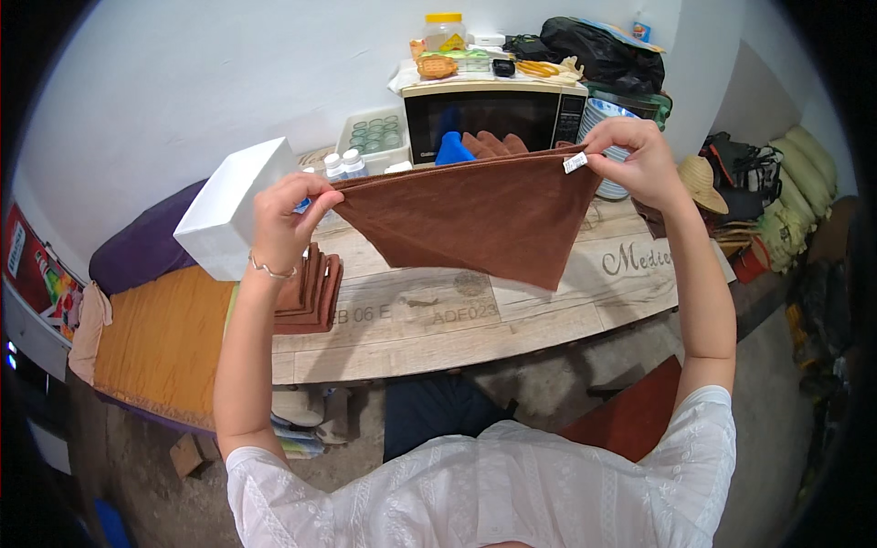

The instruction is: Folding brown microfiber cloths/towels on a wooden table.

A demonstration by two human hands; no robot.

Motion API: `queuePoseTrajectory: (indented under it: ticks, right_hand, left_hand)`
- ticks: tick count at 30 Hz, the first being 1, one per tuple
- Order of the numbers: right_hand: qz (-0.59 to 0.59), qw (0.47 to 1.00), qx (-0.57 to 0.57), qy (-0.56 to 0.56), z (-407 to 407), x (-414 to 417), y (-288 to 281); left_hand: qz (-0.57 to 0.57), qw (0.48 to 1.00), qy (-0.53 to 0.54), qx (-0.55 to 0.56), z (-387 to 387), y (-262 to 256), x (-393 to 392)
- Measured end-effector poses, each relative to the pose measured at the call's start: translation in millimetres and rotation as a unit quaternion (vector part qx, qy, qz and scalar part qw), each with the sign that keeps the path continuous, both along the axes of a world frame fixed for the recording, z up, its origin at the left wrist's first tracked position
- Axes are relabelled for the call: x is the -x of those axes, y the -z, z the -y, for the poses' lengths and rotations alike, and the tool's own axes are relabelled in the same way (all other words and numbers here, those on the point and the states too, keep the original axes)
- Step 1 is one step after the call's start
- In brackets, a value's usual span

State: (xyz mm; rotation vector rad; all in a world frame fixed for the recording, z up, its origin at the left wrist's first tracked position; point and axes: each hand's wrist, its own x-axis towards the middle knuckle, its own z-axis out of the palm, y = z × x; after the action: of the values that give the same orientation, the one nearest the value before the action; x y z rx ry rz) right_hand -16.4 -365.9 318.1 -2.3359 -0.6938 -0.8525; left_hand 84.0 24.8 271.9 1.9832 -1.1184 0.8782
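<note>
A brown cloth [473, 212] hangs stretched between my two hands above the wood-patterned table [411, 342]. My left hand [291, 209] pinches its upper left corner between thumb and fingers. At the upper right corner, beside a small white tag [575, 162], my right hand [634, 161] grips the edge. The cloth's lower edge droops over the tabletop. Partly behind my left forearm, a stack of folded brown cloths [318, 294] lies on the table. More brown cloths [493, 145] and a blue one [453, 149] show behind the held cloth, their lower parts hidden.
A microwave oven [479, 113] stands at the back, with a jar [444, 33] and a black bag [603, 55] above it. Left are a white box [233, 205], white-capped bottles [353, 163] and a tray of glass jars [373, 133]. Stacked bowls [612, 188] stand right, near a straw hat [700, 183].
</note>
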Motion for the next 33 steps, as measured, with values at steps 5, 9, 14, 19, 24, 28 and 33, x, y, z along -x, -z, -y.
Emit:
queuePoseTrajectory:
  ticks: [5,9,14,19,24,28,33]
  right_hand:
    - [-0.016,1.0,-0.012,0.021,2,-3,10]
    - [-0.048,0.997,-0.055,0.025,4,-9,18]
    - [-0.105,0.99,-0.064,0.069,5,-15,26]
    - [-0.086,0.992,-0.077,0.057,-1,-20,33]
    - [0.051,0.991,0.114,0.038,3,-25,37]
    - [0.014,0.992,0.122,0.038,0,-32,45]
    - [0.02,0.995,0.091,0.043,-5,-42,54]
  left_hand:
    - [0.043,0.998,-0.035,-0.006,4,1,3]
    - [0.055,0.998,-0.041,0.003,3,7,1]
    - [0.029,0.998,-0.054,-0.005,-2,11,-1]
    - [0.003,0.999,-0.044,-0.019,-3,14,-3]
    - [-0.019,0.992,-0.068,-0.101,-1,12,-3]
    - [-0.028,0.986,-0.092,-0.134,4,13,-8]
    - [-0.029,0.989,-0.12,-0.087,8,12,-18]
